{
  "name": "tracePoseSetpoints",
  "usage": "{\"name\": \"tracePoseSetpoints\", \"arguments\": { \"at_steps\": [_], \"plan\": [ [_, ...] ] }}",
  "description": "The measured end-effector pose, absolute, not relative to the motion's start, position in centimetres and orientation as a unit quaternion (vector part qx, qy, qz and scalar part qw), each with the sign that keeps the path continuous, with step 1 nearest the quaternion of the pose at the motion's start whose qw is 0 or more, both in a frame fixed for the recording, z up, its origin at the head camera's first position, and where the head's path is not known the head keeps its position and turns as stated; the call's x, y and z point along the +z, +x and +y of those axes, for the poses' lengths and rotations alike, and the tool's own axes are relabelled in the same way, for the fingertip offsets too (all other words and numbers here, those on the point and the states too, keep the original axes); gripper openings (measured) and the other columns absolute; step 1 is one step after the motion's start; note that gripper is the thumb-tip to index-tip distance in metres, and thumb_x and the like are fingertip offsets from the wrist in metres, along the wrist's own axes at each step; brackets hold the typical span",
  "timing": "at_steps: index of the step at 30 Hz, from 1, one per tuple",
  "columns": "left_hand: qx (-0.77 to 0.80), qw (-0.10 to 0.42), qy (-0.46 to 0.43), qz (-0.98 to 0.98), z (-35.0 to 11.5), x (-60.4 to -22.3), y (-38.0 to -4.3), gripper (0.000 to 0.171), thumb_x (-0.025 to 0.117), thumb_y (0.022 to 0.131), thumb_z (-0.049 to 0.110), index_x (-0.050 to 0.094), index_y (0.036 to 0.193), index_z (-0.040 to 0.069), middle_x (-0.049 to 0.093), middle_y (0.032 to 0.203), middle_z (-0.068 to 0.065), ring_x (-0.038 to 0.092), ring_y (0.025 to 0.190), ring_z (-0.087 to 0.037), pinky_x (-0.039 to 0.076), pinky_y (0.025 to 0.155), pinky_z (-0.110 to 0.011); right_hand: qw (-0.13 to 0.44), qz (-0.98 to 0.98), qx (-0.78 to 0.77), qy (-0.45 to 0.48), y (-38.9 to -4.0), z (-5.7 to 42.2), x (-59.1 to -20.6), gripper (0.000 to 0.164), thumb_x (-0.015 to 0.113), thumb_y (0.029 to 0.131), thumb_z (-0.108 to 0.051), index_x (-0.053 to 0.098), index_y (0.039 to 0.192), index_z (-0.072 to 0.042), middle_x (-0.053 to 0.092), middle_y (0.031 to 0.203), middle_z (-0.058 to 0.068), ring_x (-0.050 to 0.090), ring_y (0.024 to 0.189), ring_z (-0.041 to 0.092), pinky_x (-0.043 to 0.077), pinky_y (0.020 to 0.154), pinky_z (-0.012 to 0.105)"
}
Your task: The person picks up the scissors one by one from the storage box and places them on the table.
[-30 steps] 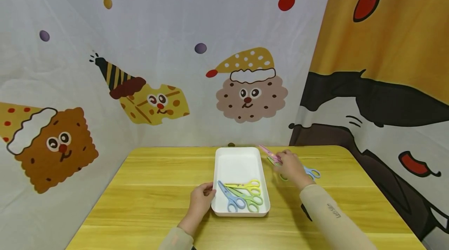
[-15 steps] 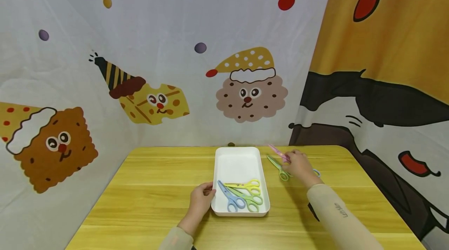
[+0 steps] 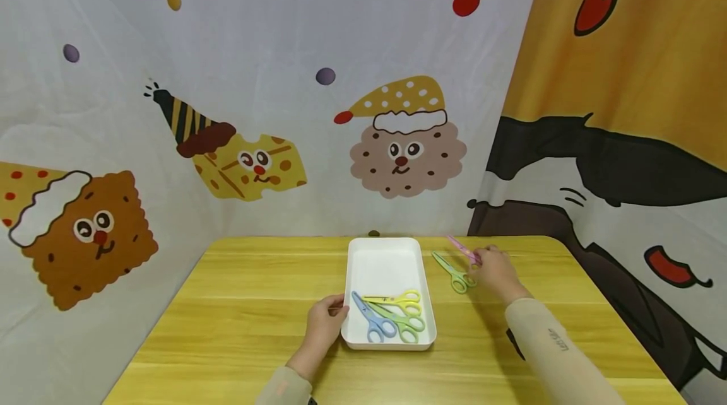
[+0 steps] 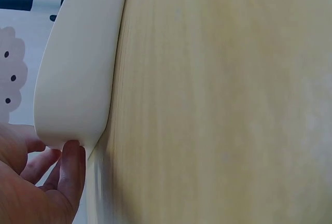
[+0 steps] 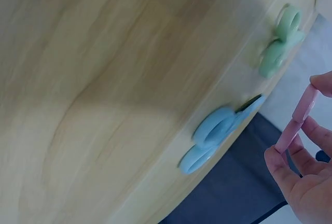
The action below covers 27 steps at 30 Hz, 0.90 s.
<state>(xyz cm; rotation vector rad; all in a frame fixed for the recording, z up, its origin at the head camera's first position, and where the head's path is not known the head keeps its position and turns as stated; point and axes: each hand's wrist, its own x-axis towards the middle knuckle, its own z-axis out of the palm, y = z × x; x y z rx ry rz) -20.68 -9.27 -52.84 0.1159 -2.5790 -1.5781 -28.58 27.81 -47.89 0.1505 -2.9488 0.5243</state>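
Observation:
My left hand [image 3: 325,327] holds the left side of a white tray [image 3: 382,260], its fingertips at the wall in the left wrist view. Inside the tray's near end lie blue scissors [image 3: 366,313], yellow scissors [image 3: 388,299] and green scissors [image 3: 393,315], partly overlapping. Right of the tray, my right hand [image 3: 496,272] pinches pink scissors [image 3: 462,248] by the handles, blades pointing up and left. Another pair of green scissors [image 3: 446,264] rests on the table beside that hand. Blue scissors [image 5: 213,130] also lie on the table, hidden behind my right hand in the head view.
The wooden table [image 3: 244,304] ends at the back against a printed cloth [image 3: 272,26] with cartoon snacks. A darker cartoon-printed cloth [image 3: 625,165] hangs along the right side.
My right hand has moved to the right with the pink scissors, away from the tray. It uncovers the green scissors and now covers the blue ones on the table. The left hand stays put.

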Motion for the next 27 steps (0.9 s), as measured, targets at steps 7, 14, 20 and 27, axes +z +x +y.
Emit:
{"name": "tracePoseSetpoints", "arguments": {
  "at_steps": [7, 14, 20, 27],
  "plan": [
    [-0.52, 0.06, 0.036, -0.851, -9.3, -52.8, -20.7, 0.026, 0.067, 0.085, 0.004, 0.067, 0.11, -0.002, 0.068, 0.098, -0.013, 0.062, 0.085, -0.02, 0.056, 0.07, -0.027, 0.064, -0.985, 0.155, 0.039, -28.4, 29.0, -47.8, 0.045, 0.066, 0.08, -0.018, 0.059, 0.118, 0.007, 0.054, 0.117, 0.032, 0.049, 0.106, 0.048, 0.036, 0.094, 0.061],
    [-0.519, 0.054, 0.045, -0.852, -9.2, -52.8, -20.8, 0.027, 0.067, 0.085, 0.006, 0.067, 0.111, 0.0, 0.068, 0.099, -0.012, 0.062, 0.086, -0.019, 0.056, 0.072, -0.028, 0.031, -0.987, 0.157, 0.019, -28.7, 30.5, -48.2, 0.055, 0.068, 0.081, -0.022, 0.054, 0.124, 0.008, 0.047, 0.124, 0.036, 0.044, 0.106, 0.055, 0.037, 0.092, 0.063],
    [-0.524, 0.053, 0.043, -0.849, -9.2, -52.8, -20.9, 0.027, 0.067, 0.085, 0.005, 0.067, 0.111, 0.0, 0.068, 0.1, -0.013, 0.062, 0.087, -0.019, 0.056, 0.072, -0.028, 0.028, -0.987, 0.158, 0.006, -28.5, 31.8, -48.5, 0.05, 0.066, 0.079, -0.021, 0.056, 0.12, 0.007, 0.05, 0.119, 0.034, 0.045, 0.101, 0.052, 0.04, 0.086, 0.06],
    [-0.522, 0.054, 0.038, -0.85, -9.3, -52.8, -20.8, 0.027, 0.067, 0.085, 0.004, 0.067, 0.111, -0.001, 0.068, 0.099, -0.013, 0.062, 0.087, -0.02, 0.056, 0.072, -0.028, 0.028, -0.988, 0.152, 0.001, -28.2, 33.0, -49.1, 0.052, 0.068, 0.08, -0.022, 0.056, 0.119, 0.009, 0.049, 0.117, 0.036, 0.047, 0.096, 0.052, 0.041, 0.083, 0.059]
  ]
}}
